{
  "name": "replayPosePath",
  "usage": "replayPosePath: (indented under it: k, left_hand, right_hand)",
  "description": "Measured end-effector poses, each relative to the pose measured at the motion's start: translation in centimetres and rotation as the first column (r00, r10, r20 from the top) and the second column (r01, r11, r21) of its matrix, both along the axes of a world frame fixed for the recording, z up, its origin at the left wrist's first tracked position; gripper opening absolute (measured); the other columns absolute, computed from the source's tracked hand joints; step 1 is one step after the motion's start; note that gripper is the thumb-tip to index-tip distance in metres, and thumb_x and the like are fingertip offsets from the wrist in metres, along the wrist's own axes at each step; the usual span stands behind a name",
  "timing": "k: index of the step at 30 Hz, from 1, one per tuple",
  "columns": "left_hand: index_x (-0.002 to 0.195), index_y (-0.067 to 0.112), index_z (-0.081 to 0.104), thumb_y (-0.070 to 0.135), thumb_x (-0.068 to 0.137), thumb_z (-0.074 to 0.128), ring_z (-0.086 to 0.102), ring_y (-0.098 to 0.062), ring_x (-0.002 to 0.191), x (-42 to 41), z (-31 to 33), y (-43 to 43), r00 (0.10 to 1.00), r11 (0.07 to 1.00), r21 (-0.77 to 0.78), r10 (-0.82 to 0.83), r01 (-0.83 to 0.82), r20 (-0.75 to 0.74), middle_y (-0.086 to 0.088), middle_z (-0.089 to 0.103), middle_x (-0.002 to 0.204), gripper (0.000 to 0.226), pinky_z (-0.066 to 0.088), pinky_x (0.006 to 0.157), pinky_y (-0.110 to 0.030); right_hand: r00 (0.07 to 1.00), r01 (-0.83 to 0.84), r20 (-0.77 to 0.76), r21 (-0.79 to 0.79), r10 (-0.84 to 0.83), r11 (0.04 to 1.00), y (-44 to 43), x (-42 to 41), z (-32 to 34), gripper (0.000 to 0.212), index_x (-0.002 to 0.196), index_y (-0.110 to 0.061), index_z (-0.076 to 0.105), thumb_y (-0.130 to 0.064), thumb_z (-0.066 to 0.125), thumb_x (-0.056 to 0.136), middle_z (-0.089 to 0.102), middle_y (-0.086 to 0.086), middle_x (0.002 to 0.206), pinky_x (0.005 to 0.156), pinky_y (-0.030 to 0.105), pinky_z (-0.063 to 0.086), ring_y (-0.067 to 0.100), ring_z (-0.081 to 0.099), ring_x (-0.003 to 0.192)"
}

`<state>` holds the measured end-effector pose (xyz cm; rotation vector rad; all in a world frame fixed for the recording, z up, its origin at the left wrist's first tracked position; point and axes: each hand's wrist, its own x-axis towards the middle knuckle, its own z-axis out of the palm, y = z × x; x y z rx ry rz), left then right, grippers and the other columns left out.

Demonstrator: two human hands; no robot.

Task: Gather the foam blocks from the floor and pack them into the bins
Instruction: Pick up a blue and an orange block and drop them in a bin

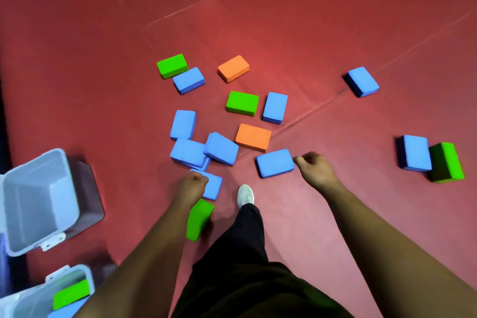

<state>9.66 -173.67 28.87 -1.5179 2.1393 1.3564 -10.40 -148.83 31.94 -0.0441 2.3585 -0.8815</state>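
Red floor (284, 20), scattered foam blocks (242, 103), bins (31, 204).

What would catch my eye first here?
Blue, green and orange foam blocks lie scattered across the red floor. The person's left hand is at one blue block, the right hand at the edge of another blue block. At left sit two grey bins, the far bin empty, the near bin holding blocks.

Right hand (313, 168), fingers curled, at a blue block (275, 163)'s right edge; left hand (193, 184) fisted over a second blue block (213, 187), green block (198, 219) under its wrist, grey bin (31, 201) leftward.
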Motion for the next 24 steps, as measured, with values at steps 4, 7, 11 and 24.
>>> replayPosePath:
  k: [4,7,11,24]
  left_hand:
    - [0.067,0.011,0.054,0.021,0.086,0.054,0.064,-0.039,0.093,-12.1,-1.1,-0.7,0.991,0.990,0.050,-0.133,0.132,0.030,-0.026,0.067,0.092,0.022,0.048,0.077,-0.042]
    - [0.074,0.007,0.057,0.028,0.088,0.048,0.063,-0.035,0.099,-21.8,-1.0,-0.8,0.957,0.956,0.071,-0.288,0.285,0.041,-0.020,0.068,0.099,0.027,0.042,0.074,-0.035]
    - [0.086,0.013,0.065,0.020,0.089,0.057,0.063,-0.029,0.095,-32.8,-1.8,-0.2,0.940,0.938,0.052,-0.342,0.341,0.005,-0.013,0.070,0.095,0.011,0.046,0.082,-0.033]
    - [0.124,0.003,0.056,0.041,0.089,0.046,0.058,-0.039,0.113,-42.8,-22.7,0.6,0.907,0.964,0.147,-0.260,0.223,0.332,-0.023,0.062,0.120,0.052,0.045,0.093,-0.039]
  right_hand:
    - [0.994,0.101,0.025,0.080,-0.103,0.992,0.3,-8.0,-0.9,0.037,0.107,-0.012,0.064,-0.044,0.057,0.090,0.068,0.007,0.096,0.077,0.028,0.041,0.027,0.062,0.096]
    - [0.982,0.180,0.034,0.129,-0.186,0.975,1.2,-13.4,-1.8,0.036,0.105,-0.012,0.064,-0.044,0.058,0.089,0.066,0.007,0.094,0.077,0.029,0.042,0.028,0.062,0.097]
    - [0.965,0.235,0.073,0.168,-0.250,0.957,2.5,-19.5,-4.0,0.036,0.104,-0.011,0.064,-0.044,0.057,0.090,0.065,0.008,0.095,0.078,0.030,0.044,0.030,0.061,0.098]
    - [0.952,-0.066,0.306,0.219,-0.005,0.973,-0.6,-37.1,-25.1,0.040,0.109,-0.005,0.065,-0.039,0.055,0.093,0.067,0.015,0.111,0.084,0.029,0.041,0.031,0.058,0.110]
